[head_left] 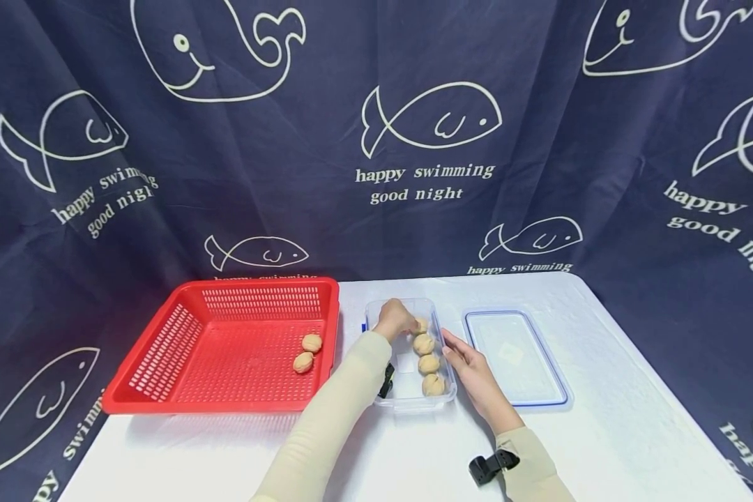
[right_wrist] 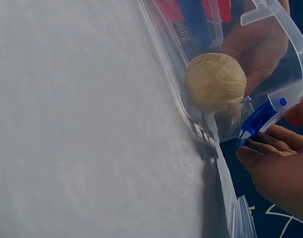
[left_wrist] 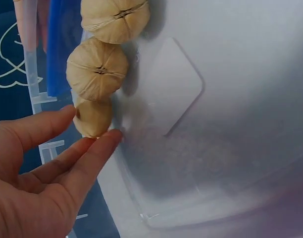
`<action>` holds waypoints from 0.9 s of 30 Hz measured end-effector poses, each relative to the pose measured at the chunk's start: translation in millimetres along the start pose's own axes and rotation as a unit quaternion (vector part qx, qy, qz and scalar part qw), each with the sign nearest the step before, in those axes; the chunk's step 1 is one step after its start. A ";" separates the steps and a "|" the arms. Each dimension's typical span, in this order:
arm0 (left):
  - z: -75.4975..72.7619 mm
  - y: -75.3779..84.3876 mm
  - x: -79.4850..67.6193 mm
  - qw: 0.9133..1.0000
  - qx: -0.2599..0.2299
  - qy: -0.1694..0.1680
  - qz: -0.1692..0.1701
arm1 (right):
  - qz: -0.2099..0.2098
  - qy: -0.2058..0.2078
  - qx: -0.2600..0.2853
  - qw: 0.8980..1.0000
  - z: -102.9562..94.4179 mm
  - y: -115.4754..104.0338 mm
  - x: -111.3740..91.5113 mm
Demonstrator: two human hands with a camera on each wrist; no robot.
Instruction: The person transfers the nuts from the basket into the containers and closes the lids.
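Note:
A clear plastic box (head_left: 408, 403) holds a row of several tan walnuts (head_left: 429, 364) along its right wall. My left hand (head_left: 395, 319) reaches into the far end. There its thumb and fingertips pinch the farthest walnut (left_wrist: 93, 118), in line behind two others in the left wrist view. Outside the box's right wall is my right hand (head_left: 473, 369), with its fingertips beside a blue latch (right_wrist: 260, 119). Its fingers are extended along the wall, steadying the side. Through the plastic, the right wrist view shows one walnut (right_wrist: 216, 82) large, with the left hand behind it.
A red basket (head_left: 226, 408) with slotted walls stands at the left, holding two walnuts (head_left: 307, 352) near its right side. To the right lies the box's clear lid (head_left: 517, 359) with a blue seal. Behind the white table hangs a dark blue printed curtain (head_left: 414, 230).

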State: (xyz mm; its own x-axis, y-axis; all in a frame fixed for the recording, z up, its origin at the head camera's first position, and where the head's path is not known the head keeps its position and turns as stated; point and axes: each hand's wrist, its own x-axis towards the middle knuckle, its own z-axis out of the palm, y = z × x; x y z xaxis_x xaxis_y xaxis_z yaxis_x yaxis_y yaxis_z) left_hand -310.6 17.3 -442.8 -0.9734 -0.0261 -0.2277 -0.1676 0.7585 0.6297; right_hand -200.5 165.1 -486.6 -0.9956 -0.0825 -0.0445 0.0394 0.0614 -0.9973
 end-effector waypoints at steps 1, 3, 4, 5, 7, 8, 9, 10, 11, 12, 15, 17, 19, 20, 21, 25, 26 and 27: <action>-1.2 0.2 -0.5 1.000 0.004 0.003 0.003 | -0.001 0.000 0.001 1.000 0.4 0.2 0.0; -4.2 1.6 -1.2 1.000 0.014 0.007 0.008 | 0.000 0.000 0.000 1.000 0.8 0.3 0.0; -6.1 2.8 -1.5 1.000 0.019 0.010 0.010 | -0.001 0.000 -0.001 1.000 0.9 0.4 0.0; -8.4 4.5 -1.8 0.999 0.027 0.012 0.012 | -0.002 0.000 -0.002 1.000 0.9 0.4 0.1; -13.2 8.2 -1.9 0.999 0.047 0.015 0.021 | -0.004 0.000 -0.005 1.000 0.6 0.5 0.4; -16.2 10.3 -1.8 0.998 0.056 0.016 0.025 | -0.006 -0.001 -0.005 1.000 0.4 0.4 0.5; -19.4 12.3 -1.9 0.998 0.059 0.015 0.029 | -0.008 -0.001 -0.006 1.000 0.2 0.5 0.5; -22.7 14.5 -2.0 0.998 0.055 0.011 0.031 | -0.009 -0.002 -0.006 1.000 0.0 0.6 0.6; -26.1 16.5 -2.2 0.998 0.053 0.007 0.035 | -0.009 -0.002 -0.006 1.000 -0.2 0.7 0.6; -29.5 18.5 -2.2 0.998 0.046 0.001 0.037 | -0.009 -0.003 -0.006 1.000 -0.4 0.8 0.6; -40.7 25.6 -3.4 0.999 -0.011 -0.032 0.042 | -0.010 -0.006 -0.004 1.000 -2.3 0.8 0.7; -49.1 29.3 -5.7 0.996 -0.052 -0.056 0.053 | -0.011 -0.009 -0.004 1.000 -3.2 0.9 0.8; -58.9 33.0 -10.2 0.990 -0.094 -0.085 0.066 | -0.012 -0.010 -0.006 1.000 -3.7 1.3 0.9; -64.2 34.5 -13.1 0.986 -0.109 -0.102 0.077 | -0.011 -0.010 -0.008 1.000 -3.8 1.5 0.9; -69.9 35.8 -16.6 0.982 -0.120 -0.117 0.089 | -0.010 -0.008 -0.007 1.000 -3.8 1.8 1.0; -94.9 36.8 -29.6 0.964 -0.153 -0.161 0.144 | -0.006 -0.002 -0.006 1.000 -2.6 3.0 1.0; -101.7 35.7 -32.4 0.960 -0.159 -0.166 0.160 | -0.006 -0.001 -0.004 1.000 -2.0 3.1 1.0; -108.5 34.2 -35.2 0.956 -0.165 -0.167 0.173 | -0.006 0.000 -0.003 1.000 -1.4 3.2 1.0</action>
State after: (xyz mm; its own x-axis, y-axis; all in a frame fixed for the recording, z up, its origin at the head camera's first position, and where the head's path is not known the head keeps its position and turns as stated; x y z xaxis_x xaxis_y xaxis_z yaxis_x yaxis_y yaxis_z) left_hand -299.0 -26.5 -332.6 -0.8844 0.4409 -0.1532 0.0616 0.4357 0.8980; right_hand -201.5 166.6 -489.7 -0.9960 -0.0828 -0.0325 0.0271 0.0662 -0.9974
